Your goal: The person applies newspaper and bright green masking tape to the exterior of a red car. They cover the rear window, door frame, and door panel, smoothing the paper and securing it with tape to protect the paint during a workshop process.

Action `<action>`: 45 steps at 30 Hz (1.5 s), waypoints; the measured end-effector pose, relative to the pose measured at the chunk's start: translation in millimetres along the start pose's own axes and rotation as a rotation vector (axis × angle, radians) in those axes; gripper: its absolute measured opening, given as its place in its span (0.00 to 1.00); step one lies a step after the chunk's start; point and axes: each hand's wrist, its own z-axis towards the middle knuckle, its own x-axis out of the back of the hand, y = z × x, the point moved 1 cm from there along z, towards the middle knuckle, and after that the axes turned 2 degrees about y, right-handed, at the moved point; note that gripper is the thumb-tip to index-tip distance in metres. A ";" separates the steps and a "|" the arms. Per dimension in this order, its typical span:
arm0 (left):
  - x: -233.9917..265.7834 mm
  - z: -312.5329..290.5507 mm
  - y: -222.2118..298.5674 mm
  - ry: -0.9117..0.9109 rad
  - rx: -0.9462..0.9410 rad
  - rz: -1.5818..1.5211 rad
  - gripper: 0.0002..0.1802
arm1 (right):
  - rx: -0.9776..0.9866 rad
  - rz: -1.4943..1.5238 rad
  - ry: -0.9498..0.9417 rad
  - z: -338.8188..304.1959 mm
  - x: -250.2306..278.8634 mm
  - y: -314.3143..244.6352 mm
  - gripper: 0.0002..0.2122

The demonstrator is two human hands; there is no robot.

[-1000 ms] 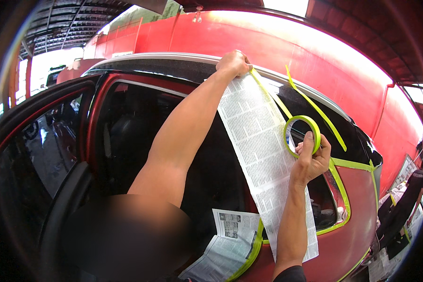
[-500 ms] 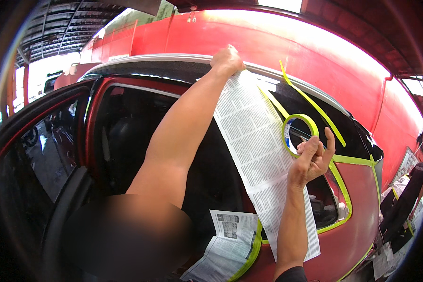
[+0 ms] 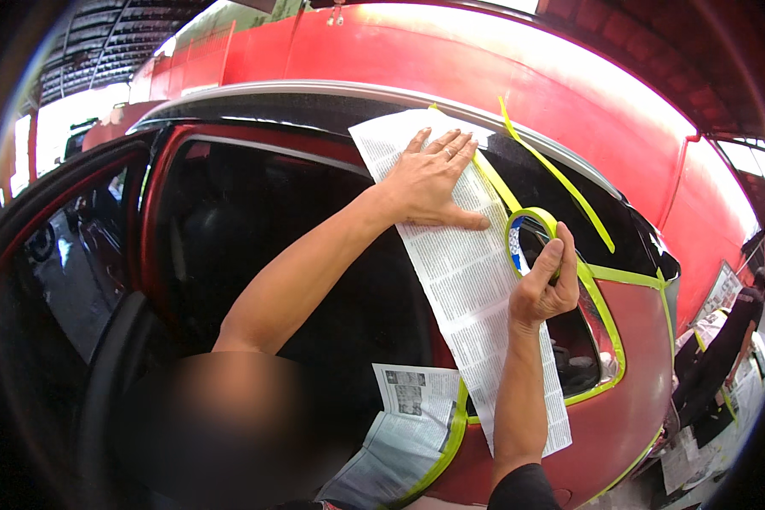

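Note:
My left hand (image 3: 438, 180) lies flat with spread fingers on the upper part of a long newspaper sheet (image 3: 463, 285), pressing it against the side of a dark red car (image 3: 625, 340). In my right hand (image 3: 546, 285) is a roll of yellow-green masking tape (image 3: 513, 242), gripped by its rim between thumb and fingers. A strip of tape runs from the roll up along the sheet's right edge. The sheet slants down over the rear door area, and its lower part passes behind my right forearm.
A second newspaper piece (image 3: 416, 425) hangs lower down, edged with tape. Tape (image 3: 618, 357) borders the rear side window, and a loose tape strip (image 3: 561, 183) sticks up by the roof. An open front door (image 3: 59, 255) stands left. Behind rises a red wall (image 3: 382, 51); a person (image 3: 722, 348) is at the far right.
My left hand has come down from the sheet's top corner by the roof and flattened onto the paper. The right hand's raised finger has closed around the tape roll.

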 end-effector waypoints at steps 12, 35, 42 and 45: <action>3.4 2.6 6.3 -0.067 0.082 0.043 0.77 | 0.119 -0.682 -0.960 50.9 66.3 -48.2 0.12; -36.3 -72.1 133.9 0.062 -0.124 -0.067 0.70 | 0.122 -0.880 -1.414 72.8 38.0 -47.5 0.11; -39.4 -79.0 137.7 0.050 -0.045 -0.020 0.74 | 0.011 -0.600 -1.041 52.7 143.6 -57.2 0.27; -39.3 -76.1 135.6 0.071 -0.049 -0.034 0.73 | 0.072 -0.681 -1.060 35.3 204.9 -53.9 0.28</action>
